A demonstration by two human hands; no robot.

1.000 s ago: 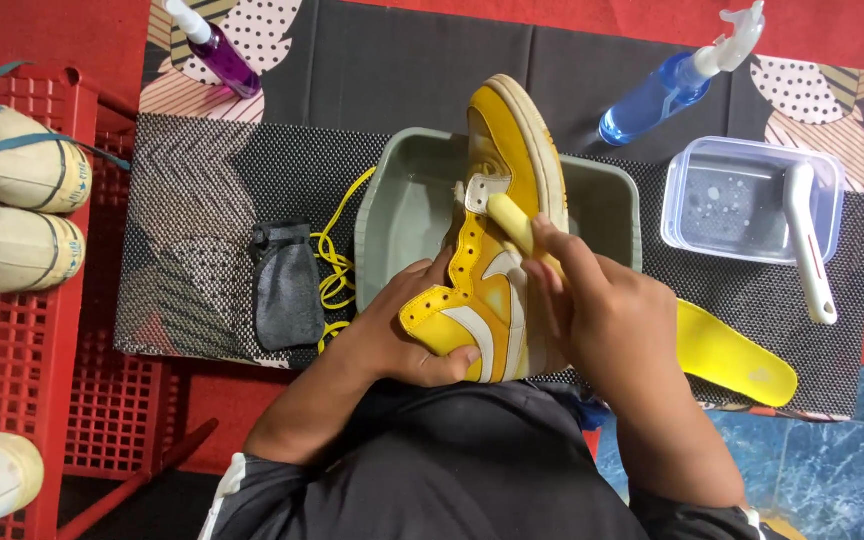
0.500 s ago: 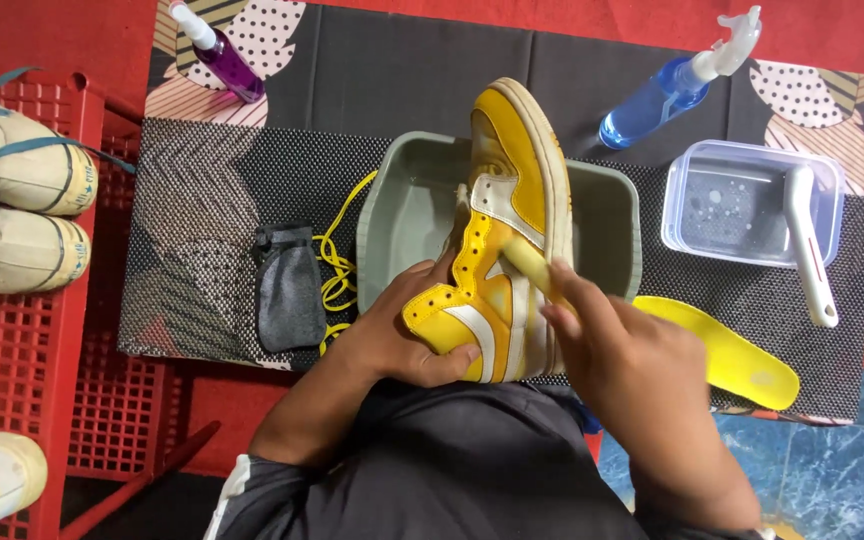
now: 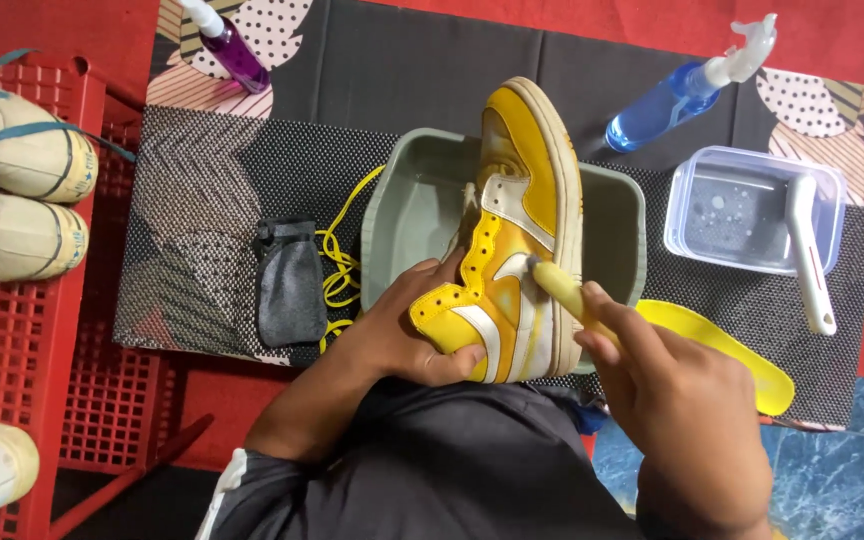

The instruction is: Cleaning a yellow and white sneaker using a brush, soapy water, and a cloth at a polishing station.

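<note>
Leftmost, two worn cream canvas shoes with blue-green laces (image 3: 17, 190) lay on a red plastic lattice crate (image 3: 42, 400), beside a dark patterned rubber mat (image 3: 202, 200). On the mat sat a small grey cloth pouch (image 3: 290, 280) with loose yellow laces (image 3: 337, 270) just beside it, and a purple spray bottle (image 3: 227, 45) lay near the far edge. The left hand (image 3: 414, 325) reached in from below with the forearm angled up and to the right, its fingers curled around the heel end of a yellow and white high-top leather sneaker (image 3: 517, 240), thumb pressed on the side panel. The sneaker stood tilted on its side over a grey-green plastic basin (image 3: 402, 200), toe pointing away. The right hand (image 3: 682, 410) came from the lower right, fingers clenched on the pale yellow handle of a small brush (image 3: 557, 285) whose head touched the sneaker's side near the white stripe. A yellow insole (image 3: 727, 350) lay just beyond that hand. Farther right were a blue spray bottle (image 3: 677, 90) and a clear plastic tub (image 3: 742, 205) holding a white-handled brush (image 3: 810, 250).
</note>
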